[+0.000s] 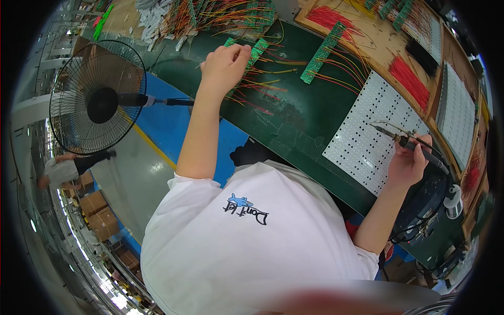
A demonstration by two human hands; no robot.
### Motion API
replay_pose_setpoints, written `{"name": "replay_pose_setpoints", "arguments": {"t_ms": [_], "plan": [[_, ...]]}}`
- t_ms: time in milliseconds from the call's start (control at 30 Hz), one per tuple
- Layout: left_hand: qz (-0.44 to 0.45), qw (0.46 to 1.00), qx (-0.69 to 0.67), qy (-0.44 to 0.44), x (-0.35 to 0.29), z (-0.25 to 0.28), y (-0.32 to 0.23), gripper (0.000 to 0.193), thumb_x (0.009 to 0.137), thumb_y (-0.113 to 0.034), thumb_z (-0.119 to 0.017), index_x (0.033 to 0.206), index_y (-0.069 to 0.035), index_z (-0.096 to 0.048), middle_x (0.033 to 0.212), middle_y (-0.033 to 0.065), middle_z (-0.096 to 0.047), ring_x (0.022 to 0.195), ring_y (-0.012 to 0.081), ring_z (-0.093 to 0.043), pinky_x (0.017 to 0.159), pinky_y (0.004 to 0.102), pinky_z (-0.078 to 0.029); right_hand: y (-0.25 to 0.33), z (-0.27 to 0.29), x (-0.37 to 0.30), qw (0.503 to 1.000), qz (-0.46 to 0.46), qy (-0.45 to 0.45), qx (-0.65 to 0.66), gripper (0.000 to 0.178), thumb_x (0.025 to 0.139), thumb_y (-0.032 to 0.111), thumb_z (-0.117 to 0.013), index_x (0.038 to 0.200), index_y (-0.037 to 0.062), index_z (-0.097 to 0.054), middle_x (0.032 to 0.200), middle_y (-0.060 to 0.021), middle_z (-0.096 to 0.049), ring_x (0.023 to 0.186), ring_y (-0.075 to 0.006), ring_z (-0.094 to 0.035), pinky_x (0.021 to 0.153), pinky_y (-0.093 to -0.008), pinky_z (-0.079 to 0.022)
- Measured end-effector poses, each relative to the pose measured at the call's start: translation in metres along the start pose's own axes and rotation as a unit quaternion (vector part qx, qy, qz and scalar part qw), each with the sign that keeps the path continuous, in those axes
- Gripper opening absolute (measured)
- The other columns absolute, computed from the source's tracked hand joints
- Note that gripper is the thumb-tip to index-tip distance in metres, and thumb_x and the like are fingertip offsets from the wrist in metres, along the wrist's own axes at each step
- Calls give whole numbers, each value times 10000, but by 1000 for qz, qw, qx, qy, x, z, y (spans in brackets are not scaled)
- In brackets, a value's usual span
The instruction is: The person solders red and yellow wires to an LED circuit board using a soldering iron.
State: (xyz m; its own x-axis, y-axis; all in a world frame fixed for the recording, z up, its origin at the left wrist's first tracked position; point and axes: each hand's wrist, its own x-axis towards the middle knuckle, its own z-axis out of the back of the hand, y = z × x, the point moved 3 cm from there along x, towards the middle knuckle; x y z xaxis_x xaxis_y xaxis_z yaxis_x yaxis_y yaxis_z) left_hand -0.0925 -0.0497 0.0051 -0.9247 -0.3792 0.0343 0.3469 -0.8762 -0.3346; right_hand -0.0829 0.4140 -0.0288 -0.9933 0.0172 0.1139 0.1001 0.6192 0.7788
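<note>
Our left hand (227,65) curls over wired green boards (258,51) on the green bench (286,113); its grip we cannot tell. Our right hand (411,161) pinches the soldering iron (403,140); we should keep its tip clear of wires (338,84).

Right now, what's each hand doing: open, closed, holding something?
Left hand: fingers curled over green circuit boards; whether it grips them cannot be told.
Right hand: closed, holding a soldering iron.
</note>
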Motion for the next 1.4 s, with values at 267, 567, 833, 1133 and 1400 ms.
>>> {"name": "replay_pose_setpoints", "arguments": {"t_ms": [267, 567, 833, 1133, 1400], "plan": [[-27, 996, -54, 66, 14, -6, -5, 274, 925, -357, -663, 938, -89, -721, 947, 97, -690, 899, 294, -681, 821, 430, -518, 3, -6, -1, 1000, 11, -1, -19, 119, 930, 67, -602, 1009, 10, -533, 832, -99, -586, 700, -154, -516, 647, -292, -421], [-184, 942, -279, 26, 9, 11, -16, 112, 988, -134, -642, 1030, -32, -629, 974, 28, -589, 825, 94, -537, 728, 270, -459, 2, -6, -3, 999, 13, -23, -42, 128, 928, 73, -611, 1015, 15, -536, 842, -101, -584, 721, -145, -534, 652, -278, -432], [-181, 796, -575, 53, -35, 49, -71, 69, 1057, -100, -559, 1010, -51, -568, 912, -49, -533, 799, 26, -448, 692, 209, -401, 13, 7, -3, 999, 37, -9, -4, 133, 896, 56, -613, 967, 31, -503, 859, -92, -565, 770, -151, -517, 672, -276, -418], [-80, 931, -290, 206, -55, -28, -74, 124, 1017, -148, -604, 992, -29, -582, 755, -24, -526, 715, 41, -476, 608, 234, -386, 24, 10, 0, 988, 20, 70, 137, 181, 867, 50, -588, 873, 83, -411, 776, -62, -460, 747, -164, -403, 703, -359, -323], [-365, 926, -95, 32, -43, -21, -111, 181, 844, -97, -704, 1023, -91, -677, 978, 80, -614, 833, 258, -630, 706, 386, -514, 25, 9, -2, 993, 41, 64, 86, 145, 870, 59, -578, 897, 50, -436, 776, -87, -477, 727, -180, -435, 690, -346, -369]]}}
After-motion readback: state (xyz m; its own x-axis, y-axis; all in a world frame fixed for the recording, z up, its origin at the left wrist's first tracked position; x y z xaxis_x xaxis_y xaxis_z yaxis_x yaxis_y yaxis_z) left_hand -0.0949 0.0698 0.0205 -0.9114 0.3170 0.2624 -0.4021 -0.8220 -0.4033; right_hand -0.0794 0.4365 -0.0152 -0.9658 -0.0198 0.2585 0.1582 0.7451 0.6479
